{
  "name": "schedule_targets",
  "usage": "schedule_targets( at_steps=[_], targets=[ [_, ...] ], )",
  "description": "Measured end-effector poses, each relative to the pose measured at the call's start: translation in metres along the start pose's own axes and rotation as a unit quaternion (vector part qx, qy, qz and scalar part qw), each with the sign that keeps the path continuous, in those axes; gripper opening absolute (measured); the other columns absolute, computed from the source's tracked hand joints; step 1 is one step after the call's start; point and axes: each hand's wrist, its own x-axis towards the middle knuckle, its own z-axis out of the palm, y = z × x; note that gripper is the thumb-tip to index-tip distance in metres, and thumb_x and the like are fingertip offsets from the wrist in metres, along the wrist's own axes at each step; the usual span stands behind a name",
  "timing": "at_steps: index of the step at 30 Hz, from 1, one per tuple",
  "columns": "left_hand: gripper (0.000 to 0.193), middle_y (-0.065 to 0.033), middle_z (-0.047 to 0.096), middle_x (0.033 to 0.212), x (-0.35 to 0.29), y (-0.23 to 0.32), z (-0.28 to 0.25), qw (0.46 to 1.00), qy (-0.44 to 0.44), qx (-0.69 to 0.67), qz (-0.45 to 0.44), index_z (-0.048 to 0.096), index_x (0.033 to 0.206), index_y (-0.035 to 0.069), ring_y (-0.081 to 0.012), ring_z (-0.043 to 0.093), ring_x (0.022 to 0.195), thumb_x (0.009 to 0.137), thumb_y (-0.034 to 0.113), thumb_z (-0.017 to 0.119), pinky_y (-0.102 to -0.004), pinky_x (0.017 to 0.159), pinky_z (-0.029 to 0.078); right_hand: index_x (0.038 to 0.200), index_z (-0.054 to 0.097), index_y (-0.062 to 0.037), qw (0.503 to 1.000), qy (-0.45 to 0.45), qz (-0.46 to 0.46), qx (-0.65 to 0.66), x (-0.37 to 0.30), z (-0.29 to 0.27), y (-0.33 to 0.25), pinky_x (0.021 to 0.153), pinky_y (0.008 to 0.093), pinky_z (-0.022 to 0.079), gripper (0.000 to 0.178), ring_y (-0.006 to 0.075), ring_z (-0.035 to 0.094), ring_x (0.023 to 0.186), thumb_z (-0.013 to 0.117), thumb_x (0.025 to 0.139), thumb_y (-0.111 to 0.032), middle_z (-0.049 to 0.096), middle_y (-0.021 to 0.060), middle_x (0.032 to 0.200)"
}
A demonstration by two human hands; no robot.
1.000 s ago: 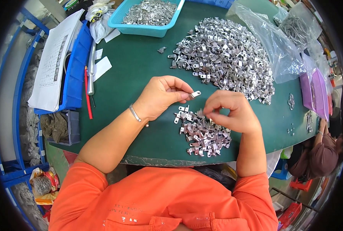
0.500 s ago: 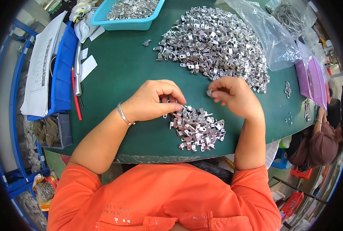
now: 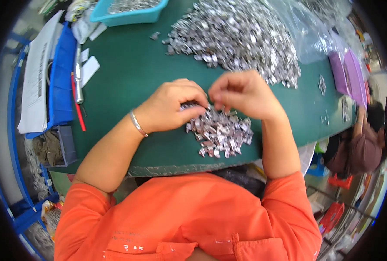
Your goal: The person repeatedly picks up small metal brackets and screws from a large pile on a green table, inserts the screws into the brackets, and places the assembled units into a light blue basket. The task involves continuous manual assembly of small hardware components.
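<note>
My left hand (image 3: 174,104) curls at the left edge of a small pile of metal brackets (image 3: 224,135). Several small silver brackets (image 3: 187,105) show between its thumb and bent fingers. My right hand (image 3: 241,93) hovers over the far side of that pile, fingers pinched together close to the left fingertips. Motion blur hides whatever the pinch contains. Beyond both hands spreads a much larger heap of similar silver brackets (image 3: 241,39), each a small bent piece.
A turquoise basket (image 3: 130,17) of metal parts stands far left on the green table (image 3: 115,87). Along the left lie a blue bin (image 3: 65,78) with papers, a red pen (image 3: 78,104) and a metal tool. Clear plastic bags and a purple bin (image 3: 348,78) occupy the right, where another person (image 3: 358,148) sits.
My right hand has moved left to my left fingertips; the small metal bracket seen in its pinch earlier is now hidden. The whole view has shifted slightly, with table items sitting higher.
</note>
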Motion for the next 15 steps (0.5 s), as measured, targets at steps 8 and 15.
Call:
schedule_targets(
  at_steps=[8,15],
  targets=[
    [0.012,-0.0083,0.066,0.100,-0.001,-0.004,0.002,0.996,0.091,0.014,0.014,0.066,0.090,0.000,-0.0158,0.062,0.090,0.079,-0.005,0.067,-0.0249,0.076,0.048,0.095,0.067,-0.0009,0.998,0.045,0.023,0.034,-0.121,-0.030,-0.008,0.050,0.0202,0.046,0.010,0.0074,0.061,0.059,0.065,0.086,-0.005,0.066,0.0022,0.077],
    [0.015,-0.0146,0.063,0.103,-0.011,0.004,-0.002,0.987,0.153,-0.004,0.047,0.063,0.097,-0.004,-0.0212,0.060,0.098,0.086,-0.009,0.055,-0.0300,0.086,0.047,0.109,0.062,0.0004,0.864,0.092,0.494,0.026,-0.301,0.003,0.073,0.069,0.0309,0.054,0.044,0.0165,0.063,0.084,0.056,0.095,-0.041,0.065,0.0092,0.095]
  ],
)
